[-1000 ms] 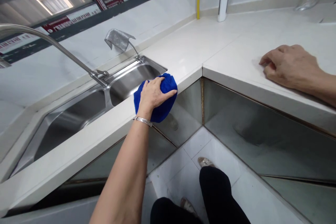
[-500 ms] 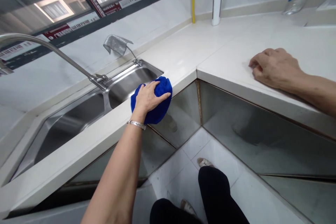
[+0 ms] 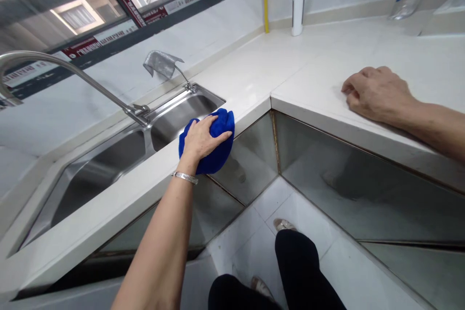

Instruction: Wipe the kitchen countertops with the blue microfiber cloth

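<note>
My left hand (image 3: pixel 202 136), with a silver bangle at its wrist, presses a blue cloth (image 3: pixel 221 151) onto the counter's front edge beside the sink. Its fingers spread over the cloth, which hangs down past the edge in front of the cabinet. The steel double-bowl sink (image 3: pixel 148 141) lies just behind and to the left of this hand. On the white countertop (image 3: pixel 308 75) to the right rests my right hand (image 3: pixel 378 92), its fingers curled in. Nothing shows in it, though the palm side is hidden.
A curved faucet (image 3: pixel 76 72) arches over the sink's left part. Behind the far bowl stands a small tap with a grey wrapped head (image 3: pixel 162 62). A white bottle (image 3: pixel 298 2) and a clear container with a blue handle (image 3: pixel 403 7) stand at the back. Cabinet doors (image 3: pixel 363 179) line the inner corner.
My left hand and the blue cloth have shifted slightly left and toward me along the counter edge. My right hand stays in nearly the same spot on the countertop.
</note>
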The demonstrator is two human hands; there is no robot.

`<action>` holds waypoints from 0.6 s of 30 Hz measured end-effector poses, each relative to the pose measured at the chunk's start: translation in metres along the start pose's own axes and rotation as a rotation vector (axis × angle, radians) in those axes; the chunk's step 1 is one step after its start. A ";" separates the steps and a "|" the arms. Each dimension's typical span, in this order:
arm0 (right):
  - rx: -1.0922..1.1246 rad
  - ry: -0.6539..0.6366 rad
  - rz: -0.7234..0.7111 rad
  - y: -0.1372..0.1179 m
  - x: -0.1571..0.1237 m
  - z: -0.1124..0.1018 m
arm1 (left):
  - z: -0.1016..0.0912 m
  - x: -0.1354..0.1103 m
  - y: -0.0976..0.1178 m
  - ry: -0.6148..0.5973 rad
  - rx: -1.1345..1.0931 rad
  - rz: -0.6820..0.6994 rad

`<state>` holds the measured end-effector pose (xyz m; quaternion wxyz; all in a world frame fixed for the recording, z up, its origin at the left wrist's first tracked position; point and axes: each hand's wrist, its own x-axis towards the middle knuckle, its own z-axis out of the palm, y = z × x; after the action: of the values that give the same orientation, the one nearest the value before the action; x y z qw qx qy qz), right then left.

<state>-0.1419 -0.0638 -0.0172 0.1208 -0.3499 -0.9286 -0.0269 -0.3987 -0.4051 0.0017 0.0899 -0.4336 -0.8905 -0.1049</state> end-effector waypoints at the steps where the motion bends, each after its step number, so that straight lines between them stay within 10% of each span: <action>1: -0.004 0.014 -0.005 0.001 0.000 0.001 | -0.001 -0.001 0.000 0.005 0.002 -0.005; 18: 0.024 0.018 -0.002 0.004 0.001 0.004 | -0.005 -0.012 -0.007 -0.004 -0.025 -0.019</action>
<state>-0.1412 -0.0595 -0.0212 0.1334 -0.3474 -0.9280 -0.0193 -0.3970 -0.4194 0.0023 0.0817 -0.4266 -0.8932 -0.1161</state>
